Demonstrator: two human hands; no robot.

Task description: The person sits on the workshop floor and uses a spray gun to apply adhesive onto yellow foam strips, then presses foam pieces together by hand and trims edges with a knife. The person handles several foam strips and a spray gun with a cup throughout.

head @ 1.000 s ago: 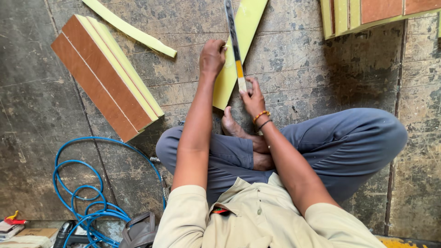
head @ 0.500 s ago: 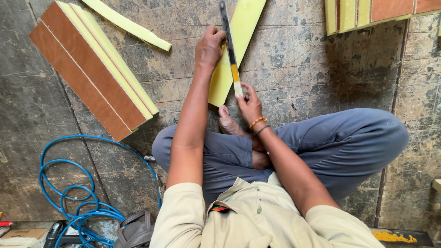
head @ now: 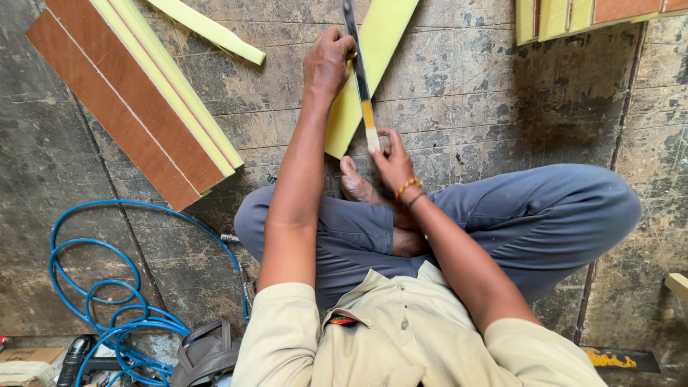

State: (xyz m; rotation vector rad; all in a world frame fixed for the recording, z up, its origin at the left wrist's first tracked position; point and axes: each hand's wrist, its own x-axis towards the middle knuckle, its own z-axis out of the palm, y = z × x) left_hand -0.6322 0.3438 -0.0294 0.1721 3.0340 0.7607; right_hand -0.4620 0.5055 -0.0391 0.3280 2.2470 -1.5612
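We have one head cam only, looking steeply down and close over our crossed legs [head: 459, 222] onto the tiled floor [head: 487, 93] ahead.

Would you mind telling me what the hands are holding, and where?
The right hand grips the blade at its near, pale end; the left hand presses on the yellow strip beside it.

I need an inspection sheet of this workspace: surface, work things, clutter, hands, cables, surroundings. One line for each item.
Surface: worn, stained grey tiled floor; person sits cross-legged on it.
Work things: long yellow-green board strip flat on floor; thin dark saw blade with pale handle along it.
Clutter: stack of brown-faced yellow boards; loose yellow offcut strip; more boards at top right.
Hands: left hand presses the strip; right hand grips the blade's handle.
Cables: coiled blue hose.
Surroundings: dark tools at bottom left.
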